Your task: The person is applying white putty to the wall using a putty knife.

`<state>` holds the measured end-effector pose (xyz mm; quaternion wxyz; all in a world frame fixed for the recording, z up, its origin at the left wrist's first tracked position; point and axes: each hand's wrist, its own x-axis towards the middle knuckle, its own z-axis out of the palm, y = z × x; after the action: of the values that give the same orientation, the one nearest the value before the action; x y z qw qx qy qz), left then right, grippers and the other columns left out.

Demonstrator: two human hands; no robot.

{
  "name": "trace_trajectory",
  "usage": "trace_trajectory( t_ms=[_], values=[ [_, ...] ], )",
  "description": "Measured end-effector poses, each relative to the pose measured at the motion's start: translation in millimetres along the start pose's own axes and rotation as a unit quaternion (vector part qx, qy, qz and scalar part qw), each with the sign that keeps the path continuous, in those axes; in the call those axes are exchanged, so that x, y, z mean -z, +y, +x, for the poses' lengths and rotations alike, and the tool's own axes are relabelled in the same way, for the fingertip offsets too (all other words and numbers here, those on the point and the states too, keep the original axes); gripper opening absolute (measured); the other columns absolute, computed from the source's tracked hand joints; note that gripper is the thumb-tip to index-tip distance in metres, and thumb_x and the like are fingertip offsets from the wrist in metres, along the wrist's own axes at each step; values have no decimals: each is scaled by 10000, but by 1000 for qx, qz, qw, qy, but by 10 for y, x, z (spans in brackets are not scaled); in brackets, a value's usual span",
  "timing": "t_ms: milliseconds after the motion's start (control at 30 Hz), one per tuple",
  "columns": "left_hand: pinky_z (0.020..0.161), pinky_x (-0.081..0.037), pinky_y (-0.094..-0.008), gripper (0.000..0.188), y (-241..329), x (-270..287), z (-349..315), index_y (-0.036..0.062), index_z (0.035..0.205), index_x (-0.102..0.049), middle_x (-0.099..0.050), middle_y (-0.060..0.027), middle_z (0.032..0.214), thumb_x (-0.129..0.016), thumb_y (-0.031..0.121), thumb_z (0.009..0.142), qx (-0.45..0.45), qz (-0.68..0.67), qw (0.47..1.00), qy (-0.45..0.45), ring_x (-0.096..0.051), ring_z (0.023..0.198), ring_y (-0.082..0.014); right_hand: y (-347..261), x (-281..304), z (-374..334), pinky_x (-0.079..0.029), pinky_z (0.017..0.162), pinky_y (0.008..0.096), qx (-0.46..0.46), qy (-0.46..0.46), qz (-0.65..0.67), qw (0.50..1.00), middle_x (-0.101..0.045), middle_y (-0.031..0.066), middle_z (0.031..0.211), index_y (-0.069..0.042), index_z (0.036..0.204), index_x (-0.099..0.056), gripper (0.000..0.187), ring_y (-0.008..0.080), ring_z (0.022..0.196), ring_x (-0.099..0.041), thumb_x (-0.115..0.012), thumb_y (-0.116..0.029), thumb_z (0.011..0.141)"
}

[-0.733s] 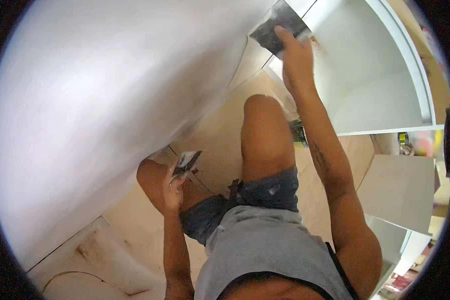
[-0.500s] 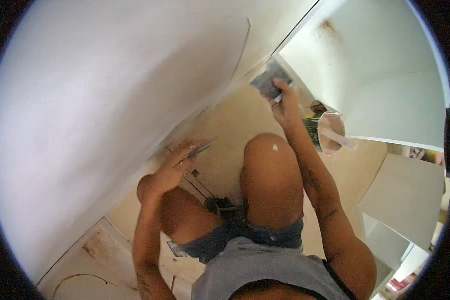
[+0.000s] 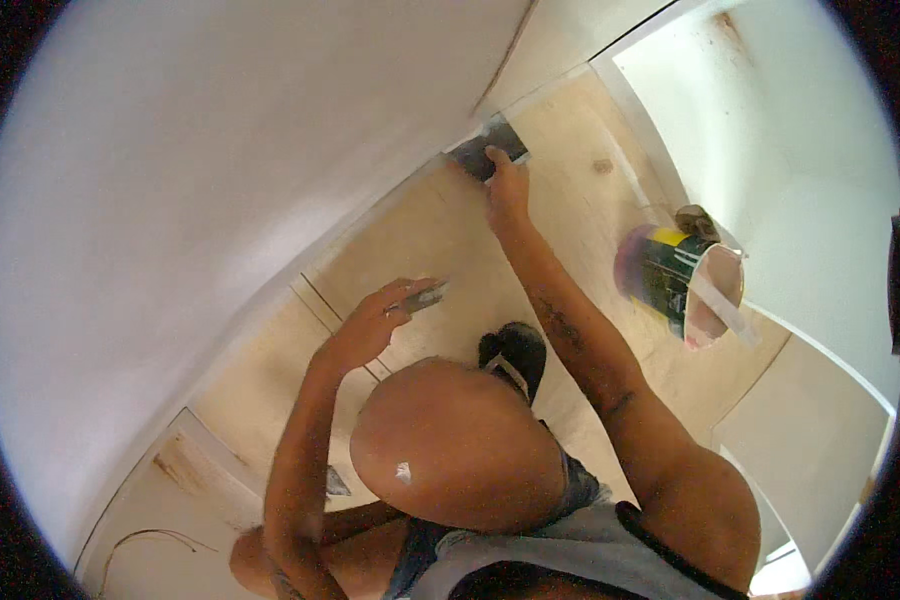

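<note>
My right hand is closed on a broad, dark putty knife. Its blade lies against the foot of the white wall, near the corner, and my forefinger stretches along it. Closer to me, my left hand grips a second flat scraper, seen nearly edge-on above the beige floor. To the right of my right forearm stands a dark bucket with a yellow patch and pinkish paste inside. A pale flat strip lies across its mouth.
A pale panel rises behind the bucket. My bent knee and a foot in a black sandal are between my arms. Thin wires stick out at lower left. A dark object is beside the bucket.
My right hand has moved left with the putty knife, away from the pale panel to the wall's foot. The view has shifted, my legs have changed position, and the bucket shows more fully.
</note>
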<state>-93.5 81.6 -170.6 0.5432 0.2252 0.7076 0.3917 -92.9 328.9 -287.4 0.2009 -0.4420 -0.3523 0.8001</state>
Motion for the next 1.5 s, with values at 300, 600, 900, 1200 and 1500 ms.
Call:
trace_trajectory(
  t_ms=[300, 600, 900, 1200, 1500],
  values=[
    [1004, -367, -308, 542, -267, -107, -385, 50, 1342, -476, -515, -111, 1278, -463, 93, 802, -27, -171, 984, 47, -471, 1195, -234, -465, -380, -223, -495, 730, 316, 122, -64, -91, 986, -602, 78, 905, 13, 989, -547, 173, 191, 789, -604, -516, -64, 837],
    [998, -367, -335, 549, -491, -123, -452, 49, 1354, -464, -564, -114, 1215, -516, 203, 829, -49, -125, 990, 51, -493, 1159, -234, -2041, -1218, -1536, -469, 675, 324, 348, -90, -140, 923, -622, 135, 810, 74, 858, -617, 204, 205, 724, -590, -562, -119, 820],
    [754, -548, -504, 504, -106, -147, -437, 26, 1300, -449, -582, -150, 1192, -520, 344, 915, -235, -465, 852, 46, -585, 1080, -321, -2789, -1651, -2455, -458, 845, 405, 486, -163, -274, 814, -626, 247, 999, 35, 1109, -566, 358, 298, 904, -618, -487, -172, 828],
    [589, -577, -453, 453, 609, -277, -664, 41, 1260, -492, -630, -121, 1090, -501, 357, 935, -258, -741, 613, -90, -648, 939, -263, -2039, -535, -2870, -462, 841, 354, 607, -403, -403, 553, -618, 159, 1034, 8, 1009, -620, 283, 262, 959, -601, -667, -157, 783],
    [939, -477, -395, 363, 731, -405, -696, 27, 1205, -520, -583, -127, 1144, -531, 262, 929, -275, -537, 789, 117, -581, 1079, -273, -1243, 159, -2055, -384, 995, 378, 358, -290, -558, 691, -430, 185, 1231, -81, 1232, -498, 549, 321, 1178, -436, -579, 114, 726]
  ],
)
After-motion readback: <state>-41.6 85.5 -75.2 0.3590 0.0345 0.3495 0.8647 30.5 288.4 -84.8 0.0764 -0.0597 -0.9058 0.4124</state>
